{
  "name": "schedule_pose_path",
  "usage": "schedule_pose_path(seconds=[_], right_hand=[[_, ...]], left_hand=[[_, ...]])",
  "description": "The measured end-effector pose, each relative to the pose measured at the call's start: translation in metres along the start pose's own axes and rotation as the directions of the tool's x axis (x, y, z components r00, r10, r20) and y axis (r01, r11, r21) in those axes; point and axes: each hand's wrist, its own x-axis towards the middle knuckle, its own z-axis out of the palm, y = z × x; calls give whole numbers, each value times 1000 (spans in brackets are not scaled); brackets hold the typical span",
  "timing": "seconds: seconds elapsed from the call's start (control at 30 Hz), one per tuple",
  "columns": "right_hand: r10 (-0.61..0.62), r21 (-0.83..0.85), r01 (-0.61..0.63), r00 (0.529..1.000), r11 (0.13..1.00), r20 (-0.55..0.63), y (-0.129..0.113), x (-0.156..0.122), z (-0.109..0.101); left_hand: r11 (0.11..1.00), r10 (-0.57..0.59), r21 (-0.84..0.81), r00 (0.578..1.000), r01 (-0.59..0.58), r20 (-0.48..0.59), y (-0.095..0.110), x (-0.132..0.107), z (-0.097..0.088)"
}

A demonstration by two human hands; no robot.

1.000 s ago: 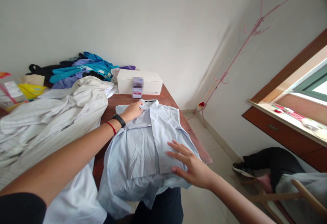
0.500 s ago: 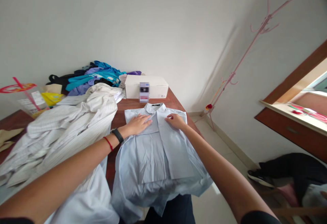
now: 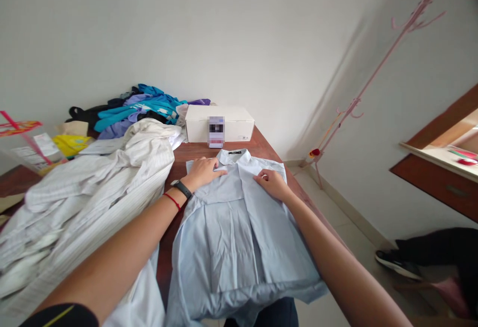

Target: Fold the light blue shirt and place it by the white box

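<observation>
Running lengthwise away from person point(image 3: 281, 313), shirt point(image 3: 244, 220) points collar point(image 3: 244, 157) toward wall point(image 3: 239, 38); neck label point(image 3: 235, 153) illegible. Left hand point(image 3: 203, 172) on cloth, thumb apart; right hand point(image 3: 272, 184) curled, grip unclear.

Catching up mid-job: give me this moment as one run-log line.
left hand: on light blue shirt, by collar | right hand: on shirt's right front, fingers curled | shirt: spread over table | white box: beyond collar

The left arm point(image 3: 115, 252) and right arm point(image 3: 332, 247) reach forward, slanting inward. The left hand point(image 3: 202, 172) is back uppermost — fingers bent, thumb stretched toward the right hand point(image 3: 274, 184), which curls its fingers inward. Both hands sit nearly level — near each other, not touching.
</observation>
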Motion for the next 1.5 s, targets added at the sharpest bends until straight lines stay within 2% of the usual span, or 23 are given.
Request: schedule_pose_path(seconds=[0.3,0.4,0.47,0.5,0.57,0.63,0.67,0.73,0.83,0.9,1.07,1.13,1.2,1.27,1.33,1.43,1.5], right_hand=[[30,-88,-32,999,996,-23,-3,-6,0],[28,-156,-30,999,987,-19,-4,-6,1],[33,-188,-36,999,981,-20,-5,-7,2],[36,-196,-40,999,980,-22,-5,-7,2],[37,-200,-41,999,979,-25,-6,-8,1],[33,-198,-37,999,979,-24,-6,-8,1],[29,-200,-34,999,979,-23,-5,-8,1],[26,-205,-31,999,978,-27,-5,-8,1],[19,-211,-24,999,977,-28,-5,-8,0],[14,-212,-17,1000,977,-16,-5,-9,-2],[4,-189,-7,1000,982,-18,-4,-12,-8],[-58,-178,50,997,983,-40,-5,-12,-8],[-175,-167,166,984,972,-40,-6,-13,-7],[-296,-149,299,954,943,39,-7,-15,-5],[-351,-118,378,915,918,198,-8,-17,-2],[-276,-116,348,872,930,405,-6,-20,-1],[-196,-160,299,864,941,463,-5,-21,-3]], left_hand=[[1000,-15,-4,996,16,82,-24,2,-15],[999,-23,46,1000,22,17,-20,-2,-15],[996,-7,85,999,11,-44,-9,-4,-14],[995,31,94,997,-24,-69,-2,-5,-12],[983,175,68,980,-169,-92,15,-8,-8],[931,363,-7,928,-365,-80,32,-12,0],[897,438,-46,897,-441,-54,38,-15,4],[865,498,-94,866,-493,45,48,-20,13],[901,434,-80,878,-427,201,51,-25,22],[920,390,-58,886,-388,252,50,-26,23],[945,321,-29,904,-326,283,50,-24,18],[955,289,-19,912,-297,290,52,-24,17],[960,271,-9,918,-281,288,54,-24,18],[960,271,-6,918,-281,289,54,-24,19],[958,276,-6,917,-287,288,54,-23,19],[958,269,13,918,-285,293,51,-23,20],[960,257,26,918,-278,303,49,-23,20]])
